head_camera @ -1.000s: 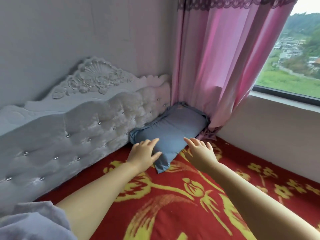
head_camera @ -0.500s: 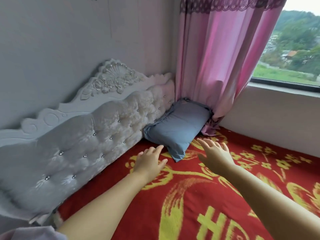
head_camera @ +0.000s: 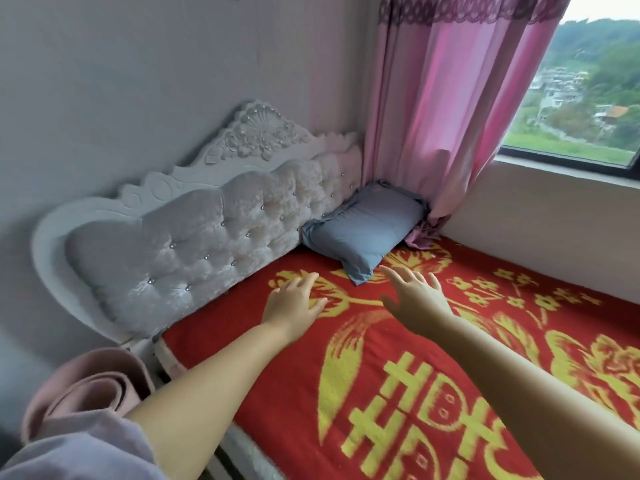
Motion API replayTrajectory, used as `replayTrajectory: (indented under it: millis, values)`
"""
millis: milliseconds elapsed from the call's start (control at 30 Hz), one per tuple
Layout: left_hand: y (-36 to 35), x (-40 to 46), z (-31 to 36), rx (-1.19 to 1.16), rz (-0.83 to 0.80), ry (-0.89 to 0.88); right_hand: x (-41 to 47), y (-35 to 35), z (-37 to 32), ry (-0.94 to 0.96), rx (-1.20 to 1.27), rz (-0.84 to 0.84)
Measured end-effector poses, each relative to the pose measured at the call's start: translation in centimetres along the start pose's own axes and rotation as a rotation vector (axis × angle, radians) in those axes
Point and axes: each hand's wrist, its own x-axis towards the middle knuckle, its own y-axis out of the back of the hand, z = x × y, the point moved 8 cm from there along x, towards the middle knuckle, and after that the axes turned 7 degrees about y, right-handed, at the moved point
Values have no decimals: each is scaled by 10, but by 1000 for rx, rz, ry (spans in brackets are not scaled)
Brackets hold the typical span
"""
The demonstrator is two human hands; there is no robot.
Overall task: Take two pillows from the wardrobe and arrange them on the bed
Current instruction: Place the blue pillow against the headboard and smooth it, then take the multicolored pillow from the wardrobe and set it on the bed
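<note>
One blue-grey pillow [head_camera: 367, 230] lies on the bed [head_camera: 284, 382], which has a red and yellow cover, at its far corner against the white tufted headboard [head_camera: 194, 244] and the pink curtain. My left hand [head_camera: 294, 303] hovers over the cover, fingers spread, a short way in front of the pillow's near corner. My right hand [head_camera: 415, 296] is also spread and empty, just right of that corner and apart from it. A second pillow is not in view.
The pink curtain [head_camera: 450, 109] hangs into the corner behind the pillow. A window [head_camera: 581, 98] and a low wall run along the bed's right side. A rolled pink mat [head_camera: 86, 386] stands at the bed's near left corner.
Both hands have drawn back from the pillow toward me and let it lie. My view has pulled back, showing more of the bed and the rolled mat.
</note>
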Motion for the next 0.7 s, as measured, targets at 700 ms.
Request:
replayTrajectory:
  millis: [700]
  values:
    - [134, -364, -211, 30, 194, 301, -145, -22, -359, 462, 41, -44]
